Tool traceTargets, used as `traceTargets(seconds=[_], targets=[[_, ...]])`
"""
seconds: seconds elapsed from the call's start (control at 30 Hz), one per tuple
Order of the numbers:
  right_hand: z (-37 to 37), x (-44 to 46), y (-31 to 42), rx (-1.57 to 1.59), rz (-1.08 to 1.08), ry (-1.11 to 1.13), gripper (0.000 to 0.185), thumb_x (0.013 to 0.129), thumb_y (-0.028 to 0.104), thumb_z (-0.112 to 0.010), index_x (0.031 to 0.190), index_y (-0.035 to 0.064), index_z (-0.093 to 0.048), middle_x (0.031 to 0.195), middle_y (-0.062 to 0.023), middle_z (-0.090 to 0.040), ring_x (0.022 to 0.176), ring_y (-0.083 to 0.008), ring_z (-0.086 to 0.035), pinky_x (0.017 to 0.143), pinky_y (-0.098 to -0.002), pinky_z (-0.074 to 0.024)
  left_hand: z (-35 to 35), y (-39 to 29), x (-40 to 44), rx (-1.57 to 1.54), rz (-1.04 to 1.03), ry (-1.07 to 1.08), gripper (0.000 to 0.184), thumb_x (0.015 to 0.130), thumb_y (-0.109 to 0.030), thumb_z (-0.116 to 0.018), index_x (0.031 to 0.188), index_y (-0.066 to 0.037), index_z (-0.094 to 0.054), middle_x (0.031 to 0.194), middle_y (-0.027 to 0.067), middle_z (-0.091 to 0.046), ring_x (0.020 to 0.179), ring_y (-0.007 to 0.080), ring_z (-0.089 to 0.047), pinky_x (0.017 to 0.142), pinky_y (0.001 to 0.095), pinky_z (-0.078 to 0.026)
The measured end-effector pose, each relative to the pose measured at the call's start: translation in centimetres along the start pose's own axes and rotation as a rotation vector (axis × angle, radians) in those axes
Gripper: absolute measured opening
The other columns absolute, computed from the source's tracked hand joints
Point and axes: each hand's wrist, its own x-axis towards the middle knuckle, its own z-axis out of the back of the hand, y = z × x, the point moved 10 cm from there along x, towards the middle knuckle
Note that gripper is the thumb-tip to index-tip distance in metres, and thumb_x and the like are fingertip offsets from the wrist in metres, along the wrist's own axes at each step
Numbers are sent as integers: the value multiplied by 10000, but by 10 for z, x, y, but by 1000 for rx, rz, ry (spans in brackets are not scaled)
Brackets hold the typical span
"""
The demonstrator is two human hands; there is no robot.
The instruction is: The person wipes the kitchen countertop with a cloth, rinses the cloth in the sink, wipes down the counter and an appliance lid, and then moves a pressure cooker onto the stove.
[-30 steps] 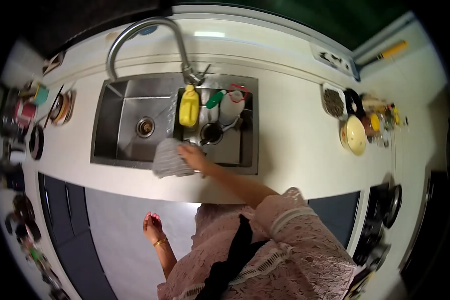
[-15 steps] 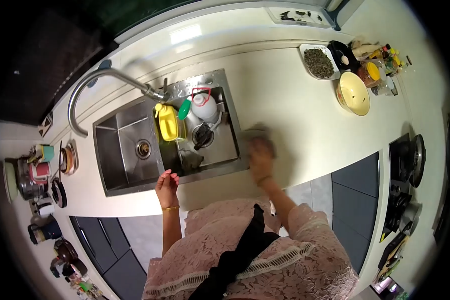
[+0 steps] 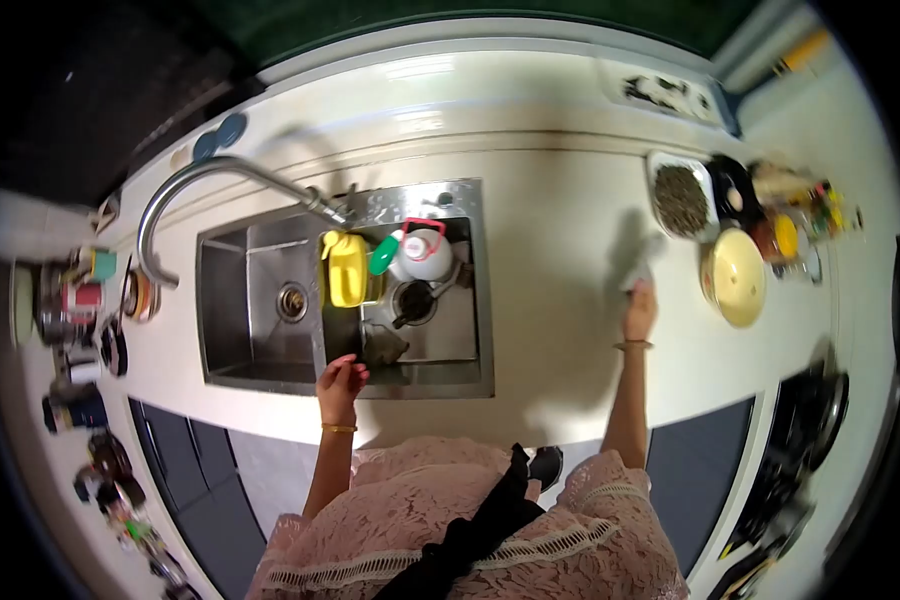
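My right hand (image 3: 639, 314) is out over the white counter right of the sink, its fingers closed on a grey cloth (image 3: 642, 268) that is blurred by motion. At the front edge of the steel sink (image 3: 420, 392) is my left hand (image 3: 341, 378), its fingers loosely curled and nothing visible in them. The right basin holds a yellow bottle (image 3: 347, 275), a white bottle (image 3: 427, 257) with a red handle, a green item (image 3: 384, 253) and a dark utensil (image 3: 411, 304). A wet grey-brown rag (image 3: 383, 345) lies near the basin's front left.
A curved faucet (image 3: 185, 170) arches over the left basin (image 3: 255, 345). At the right stand a tray of dark dried bits (image 3: 681, 200), a yellow bowl (image 3: 736, 278) and jars (image 3: 778, 237). Pots and cups (image 3: 82, 297) line the far left. The windowsill holds a white tray (image 3: 670, 96).
My right hand has moved with the grey cloth from the sink's front edge across the counter to the right. My left hand has come up to the sink's front edge. The view has shifted.
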Motion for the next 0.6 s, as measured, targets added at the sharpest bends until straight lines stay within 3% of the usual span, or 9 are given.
traceTargets(seconds=[0.07,0.1,0.17,0.2,0.27,0.5,0.6], targets=[[13,18,10,-302,338,-237,344,832,165,-386,1152,41,-402,1153,-166,-419,1043,-282,-409,874,-325,-309,-2,3,-2,29,31,-59,133,814,-126,-456,883,-42,-532,699,55,-566,595,120,-543,526,207,-435],[-8,44,-33,-523,480,-142,379,824,172,-373,1193,84,-361,1228,-149,-338,1140,-292,-301,930,-355,-226,-3,6,-2,22,43,-82,126,814,-117,-451,879,-47,-532,697,51,-564,597,118,-540,519,208,-431],[-55,36,6,-1046,148,-125,408,819,212,-361,1212,107,-330,1277,-117,-267,1173,-277,-244,937,-392,-201,0,10,-5,-5,56,-124,124,814,-120,-450,873,-49,-533,699,49,-566,600,114,-541,521,204,-431],[-80,46,14,-1041,181,-104,408,819,212,-361,1212,107,-330,1277,-117,-267,1173,-277,-244,937,-392,-201,2,13,-5,-2,71,-137,122,815,-123,-450,866,-52,-535,700,46,-567,604,111,-543,523,201,-431],[-153,48,55,-904,672,35,426,814,265,-355,1219,139,-315,1294,-93,-235,1189,-269,-203,939,-411,-175,10,19,-4,-30,83,-170,124,816,-121,-446,868,-49,-533,701,51,-567,610,115,-547,531,201,-433],[-349,47,154,-786,854,539,415,804,284,-357,1208,191,-335,1284,-81,-247,1191,-249,-181,951,-396,-138,32,32,-16,-152,97,-319,127,813,-107,-433,864,-33,-524,709,62,-564,612,132,-549,567,222,-449],[-430,18,178,-674,783,973,426,789,289,-335,1206,203,-334,1293,-48,-240,1191,-225,-185,951,-411,-130,44,37,-23,-207,90,-384,131,812,-97,-426,865,-24,-521,706,67,-561,617,140,-549,581,230,-454]])
